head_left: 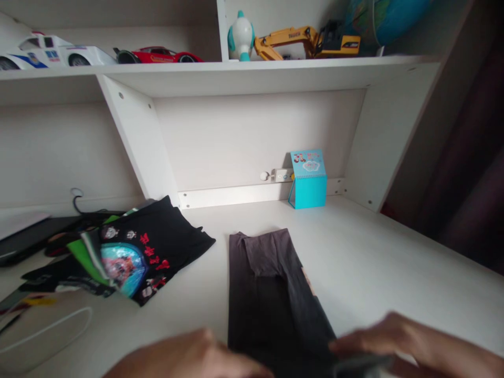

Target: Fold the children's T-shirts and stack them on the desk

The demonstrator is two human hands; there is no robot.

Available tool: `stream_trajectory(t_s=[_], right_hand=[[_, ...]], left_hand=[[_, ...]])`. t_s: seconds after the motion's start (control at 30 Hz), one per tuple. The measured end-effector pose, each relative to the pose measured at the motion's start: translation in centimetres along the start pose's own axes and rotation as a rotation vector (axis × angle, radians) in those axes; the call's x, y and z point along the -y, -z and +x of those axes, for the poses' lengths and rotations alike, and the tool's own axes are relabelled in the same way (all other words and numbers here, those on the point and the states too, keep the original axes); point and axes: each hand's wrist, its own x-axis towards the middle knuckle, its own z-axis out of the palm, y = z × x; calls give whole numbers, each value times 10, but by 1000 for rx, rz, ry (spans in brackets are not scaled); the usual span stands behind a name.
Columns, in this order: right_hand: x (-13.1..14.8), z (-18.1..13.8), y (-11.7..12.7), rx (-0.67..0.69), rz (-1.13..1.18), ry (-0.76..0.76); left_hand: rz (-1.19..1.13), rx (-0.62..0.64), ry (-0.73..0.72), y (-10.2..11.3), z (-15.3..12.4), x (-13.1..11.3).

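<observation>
A dark grey garment (271,310) lies folded on the white desk, a sleeve-like strip turned down across its far end. At the bottom edge of the view is my left hand (192,357), blurred, over the garment's near left side; its fingers are cut off, so their grip is hidden. My right hand (409,341) is at the near right corner, with its fingers closed on a fold of the grey cloth. Left of the garment lies a black T-shirt (173,236) with a colourful print, bunched over other clothes.
A blue desk calendar (310,191) stands at the back beside a wall socket (281,175). A black hanger (79,205) and a white wire loop (51,325) lie left. The shelf (268,79) above holds toy cars, a toy excavator (299,37) and a globe (394,18).
</observation>
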Motion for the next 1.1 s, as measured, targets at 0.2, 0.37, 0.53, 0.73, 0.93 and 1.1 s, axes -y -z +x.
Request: stream_trajectory(t_s=[0.2, 0.37, 0.53, 0.73, 0.93, 1.1], right_hand=[[-47, 129, 54, -57, 420, -217], [-105, 190, 26, -207, 417, -430], [-120, 199, 9, -335, 294, -441], [-130, 206, 9, -528, -28, -425], [-144, 206, -6, -558, -266, -422], [-151, 205, -6, -540, -278, -435]], left_hand=[[-404, -155, 208, 93, 82, 76], [-702, -201, 431, 87, 125, 159], [-746, -279, 413, 75, 123, 178], [-441, -411, 406, 80, 124, 188], [-48, -518, 441, 67, 137, 203], [-48, -515, 425, 66, 137, 205]])
